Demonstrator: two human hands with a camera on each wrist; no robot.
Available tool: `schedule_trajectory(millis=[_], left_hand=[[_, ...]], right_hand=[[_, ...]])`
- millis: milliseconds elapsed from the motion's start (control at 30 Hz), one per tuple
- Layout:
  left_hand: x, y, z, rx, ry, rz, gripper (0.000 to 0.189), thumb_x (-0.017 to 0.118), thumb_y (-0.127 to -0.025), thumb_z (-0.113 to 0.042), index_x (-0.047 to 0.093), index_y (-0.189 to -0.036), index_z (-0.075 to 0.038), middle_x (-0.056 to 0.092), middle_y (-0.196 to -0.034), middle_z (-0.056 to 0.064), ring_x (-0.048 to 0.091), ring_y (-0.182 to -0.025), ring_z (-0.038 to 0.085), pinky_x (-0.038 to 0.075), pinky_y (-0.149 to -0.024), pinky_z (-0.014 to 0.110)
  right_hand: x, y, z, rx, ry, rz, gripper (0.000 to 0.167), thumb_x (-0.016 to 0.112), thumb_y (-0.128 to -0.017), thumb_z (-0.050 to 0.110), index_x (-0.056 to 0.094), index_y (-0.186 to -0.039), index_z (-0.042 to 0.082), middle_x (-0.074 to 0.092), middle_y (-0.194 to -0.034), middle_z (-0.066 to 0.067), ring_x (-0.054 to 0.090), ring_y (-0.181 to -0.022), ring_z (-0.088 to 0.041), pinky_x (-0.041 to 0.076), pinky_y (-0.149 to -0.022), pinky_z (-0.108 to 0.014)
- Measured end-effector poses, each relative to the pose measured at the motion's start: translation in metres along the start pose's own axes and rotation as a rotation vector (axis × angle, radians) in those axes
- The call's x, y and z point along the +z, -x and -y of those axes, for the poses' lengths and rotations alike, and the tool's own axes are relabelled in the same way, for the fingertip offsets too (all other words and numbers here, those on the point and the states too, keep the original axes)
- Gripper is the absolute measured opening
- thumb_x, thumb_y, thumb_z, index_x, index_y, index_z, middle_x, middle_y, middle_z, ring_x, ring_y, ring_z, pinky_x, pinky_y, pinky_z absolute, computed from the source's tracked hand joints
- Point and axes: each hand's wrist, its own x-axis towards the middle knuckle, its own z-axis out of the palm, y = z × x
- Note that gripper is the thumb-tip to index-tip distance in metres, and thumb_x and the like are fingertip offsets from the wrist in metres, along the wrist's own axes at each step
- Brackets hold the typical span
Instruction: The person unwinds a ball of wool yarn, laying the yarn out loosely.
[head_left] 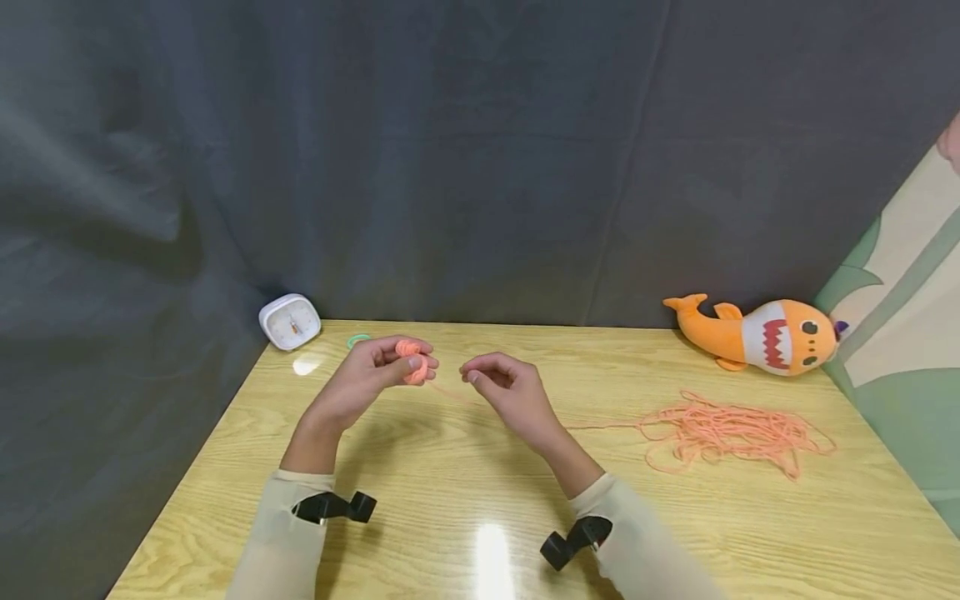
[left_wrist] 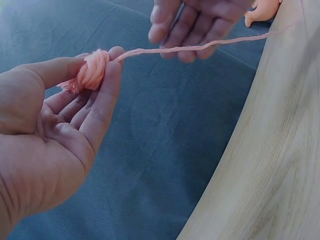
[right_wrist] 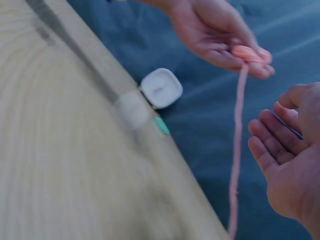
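My left hand pinches a small wound bundle of coral yarn between thumb and fingers, above the table. A single yarn strand leaves the bundle and runs toward the right. Close by on the right is my right hand, its fingers loosely bent with nothing between them. In the right wrist view the strand hangs past that hand's fingertips, apart from them. On the right part of the table lies a loose, tangled heap of the same yarn, and the strand leads to it.
An orange plush shark lies at the table's back right. At the back left corner stands a small white clock, with a green ring-like item near it. A dark curtain hangs behind the wooden table.
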Motion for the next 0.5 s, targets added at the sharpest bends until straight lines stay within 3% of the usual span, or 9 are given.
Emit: schedule_trajectory(millis=[267, 500], left_hand=[[-0.002, 0.002, -0.003, 0.000, -0.036, -0.007, 0.036, 0.066, -0.102, -0.017, 0.063, -0.131, 0.003, 0.077, -0.118, 0.010, 0.075, -0.100, 0.012, 0.059, -0.093, 0.028], [-0.002, 0.002, -0.003, -0.008, -0.025, 0.001, 0.035, 0.066, -0.102, -0.018, 0.063, -0.131, 0.002, 0.076, -0.118, 0.011, 0.076, -0.101, 0.014, 0.060, -0.093, 0.029]], right_hand=[[0.030, 0.001, -0.004, 0.045, -0.035, 0.063, 0.017, 0.066, -0.101, 0.013, 0.073, -0.114, 0.004, 0.074, -0.115, -0.018, 0.071, -0.105, -0.034, 0.058, -0.086, -0.023], [0.030, 0.004, -0.004, 0.078, 0.000, 0.075, 0.017, 0.069, -0.100, 0.016, 0.075, -0.110, 0.004, 0.074, -0.105, -0.021, 0.067, -0.086, -0.017, 0.055, -0.074, -0.022]])
